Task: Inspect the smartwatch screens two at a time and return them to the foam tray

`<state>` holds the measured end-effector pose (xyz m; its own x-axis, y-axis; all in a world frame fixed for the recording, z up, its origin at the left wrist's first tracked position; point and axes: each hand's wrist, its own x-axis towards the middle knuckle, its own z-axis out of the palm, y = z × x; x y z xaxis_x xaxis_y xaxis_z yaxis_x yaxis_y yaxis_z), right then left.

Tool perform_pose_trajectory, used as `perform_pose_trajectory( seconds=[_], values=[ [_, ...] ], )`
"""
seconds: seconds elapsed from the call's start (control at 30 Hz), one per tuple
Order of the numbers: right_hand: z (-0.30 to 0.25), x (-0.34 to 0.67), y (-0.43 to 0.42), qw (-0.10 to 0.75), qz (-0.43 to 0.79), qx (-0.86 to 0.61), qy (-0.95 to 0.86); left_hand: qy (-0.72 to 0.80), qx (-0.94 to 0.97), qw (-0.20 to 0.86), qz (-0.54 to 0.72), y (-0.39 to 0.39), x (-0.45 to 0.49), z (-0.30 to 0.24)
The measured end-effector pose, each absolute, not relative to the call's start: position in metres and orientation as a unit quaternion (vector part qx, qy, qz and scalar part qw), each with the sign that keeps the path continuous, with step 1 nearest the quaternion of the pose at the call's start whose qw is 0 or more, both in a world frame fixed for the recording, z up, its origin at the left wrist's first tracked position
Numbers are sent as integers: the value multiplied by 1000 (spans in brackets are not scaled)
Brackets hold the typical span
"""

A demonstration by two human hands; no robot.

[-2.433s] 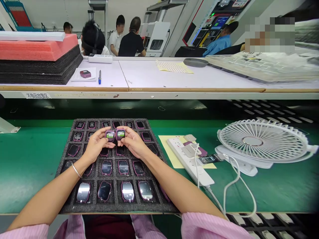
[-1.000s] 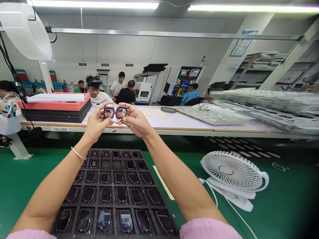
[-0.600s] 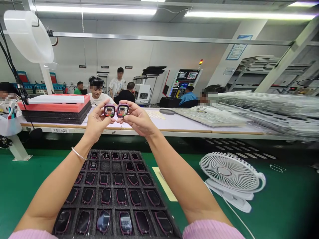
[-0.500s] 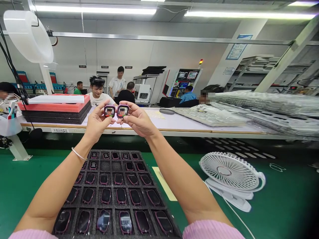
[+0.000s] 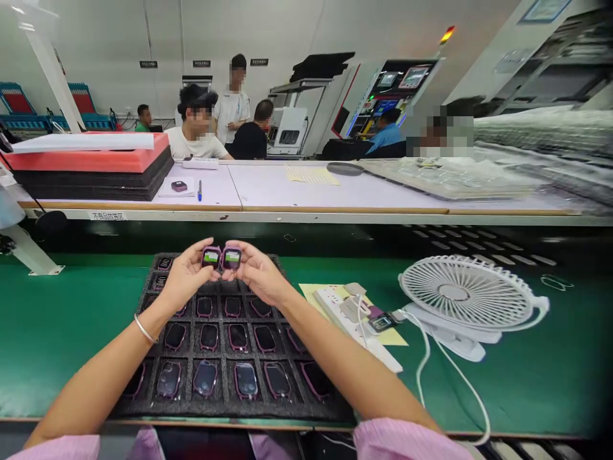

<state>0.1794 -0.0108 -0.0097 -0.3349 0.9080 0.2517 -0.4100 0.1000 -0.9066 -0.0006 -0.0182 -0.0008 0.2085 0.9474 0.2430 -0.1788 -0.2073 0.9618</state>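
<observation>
Side by side above the far part of a black foam tray (image 5: 215,409), my two hands each hold a smartwatch with a purple case and a lit screen. My left hand (image 5: 188,271) is closed around the edge of the left smartwatch (image 5: 211,257). My right hand (image 5: 261,271) grips the right smartwatch (image 5: 232,258) by its outer side. Both screens face me and show green and white areas. Below, the tray's compartments hold several more purple-cased watches (image 5: 209,337) with dark screens. My hands and forearms hide some of the compartments.
A white fan (image 5: 453,292) stands on the green mat to the right, near a power strip (image 5: 335,306) with plugs and cables. On the raised shelf are red and black foam trays (image 5: 96,160), a pen (image 5: 200,190) and a stack of clear trays (image 5: 450,179). People sit beyond.
Both hands have come down with the two smartwatches, from shelf height to just over the tray. The screens now show green and white. The view has tilted downward.
</observation>
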Motion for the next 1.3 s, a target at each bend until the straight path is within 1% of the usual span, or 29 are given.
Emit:
perform_pose_trajectory(
  seconds=[0.13, 0.27, 0.5, 0.73, 0.9, 1.03, 1.3],
  values=[
    [-55, 175, -13, 516, 672, -257, -466, 391, 524, 552, 517, -19, -1, -41],
    [-72, 177, -13, 498, 690, -269, -451, 409, 521, 553, 506, -17, 0, -56],
    [-79, 180, -10, 484, 691, -281, -459, 422, 534, 546, 487, -17, -2, -60],
    [-79, 183, -11, 485, 697, -269, -454, 400, 534, 579, 469, -18, -5, -62],
    [-80, 182, -12, 484, 682, -293, -464, 425, 527, 577, 457, -19, -4, -62],
    [-81, 182, -12, 482, 671, -306, -473, 429, 524, 576, 458, -19, -4, -63],
    [-81, 183, -12, 486, 688, -288, -456, 410, 512, 597, 462, -18, -5, -64]
  ],
)
